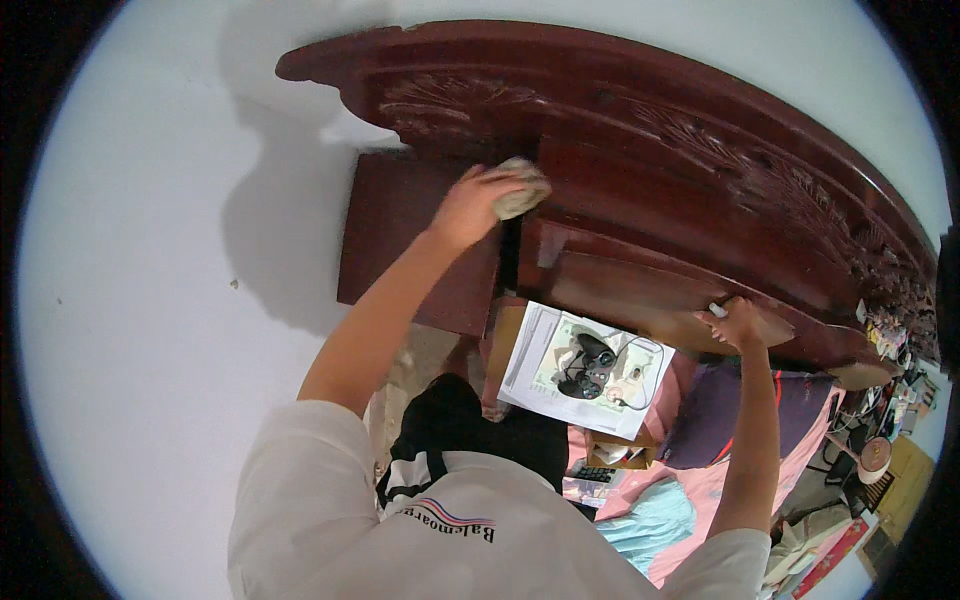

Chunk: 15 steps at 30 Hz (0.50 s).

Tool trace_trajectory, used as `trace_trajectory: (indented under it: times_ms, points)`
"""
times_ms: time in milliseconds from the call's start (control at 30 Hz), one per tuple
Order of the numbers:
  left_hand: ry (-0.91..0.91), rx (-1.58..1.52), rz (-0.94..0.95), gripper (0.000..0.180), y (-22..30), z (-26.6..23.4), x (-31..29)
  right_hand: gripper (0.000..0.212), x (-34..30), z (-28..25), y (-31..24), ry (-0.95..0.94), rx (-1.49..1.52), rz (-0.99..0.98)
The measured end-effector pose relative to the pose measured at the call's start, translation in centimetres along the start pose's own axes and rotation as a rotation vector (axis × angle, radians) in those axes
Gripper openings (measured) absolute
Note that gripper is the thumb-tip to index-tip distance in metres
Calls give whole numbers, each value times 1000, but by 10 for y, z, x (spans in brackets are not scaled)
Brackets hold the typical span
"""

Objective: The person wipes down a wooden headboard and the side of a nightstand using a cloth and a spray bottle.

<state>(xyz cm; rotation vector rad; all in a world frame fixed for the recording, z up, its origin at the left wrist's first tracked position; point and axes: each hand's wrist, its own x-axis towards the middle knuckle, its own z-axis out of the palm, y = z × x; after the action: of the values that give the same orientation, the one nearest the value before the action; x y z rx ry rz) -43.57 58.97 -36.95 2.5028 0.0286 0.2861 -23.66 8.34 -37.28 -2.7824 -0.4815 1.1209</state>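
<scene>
My left hand is raised and shut on a crumpled beige cloth, pressing it against the dark red carved wooden headboard. My right hand grips the edge of the headboard's lower shelf, fingers curled over it, with a small white object at the fingertips that I cannot identify. Both forearms reach up from my white shirt at the bottom of the view.
A white wall lies left of the headboard. Below it a white sheet carries a dark game controller and a cable. A dark pillow, pink bedding and cluttered items at the far right surround it.
</scene>
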Motion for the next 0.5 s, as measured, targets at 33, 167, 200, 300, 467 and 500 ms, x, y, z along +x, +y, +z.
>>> trace_trajectory:
  times_ms: [33,167,200,300,467,500]
  points:
    - [-25,59,-77,54,-16,-9,-29,55,-2,-2,-4,2,2,4]
    - [117,-222,-682,48,-79,-30,-187,52,-6,-1,-19,39,35,21]
    - [256,-429,-815,46,-82,-28,-229,50,-7,1,-19,53,52,29]
    - [513,-856,-1250,40,-82,-26,-341,51,-8,8,-11,62,51,53]
    - [748,-1274,-1553,36,-31,-15,-414,49,-22,39,-17,451,79,-93]
    - [749,-1387,-1485,36,-31,-10,-417,48,-19,49,2,616,56,-157]
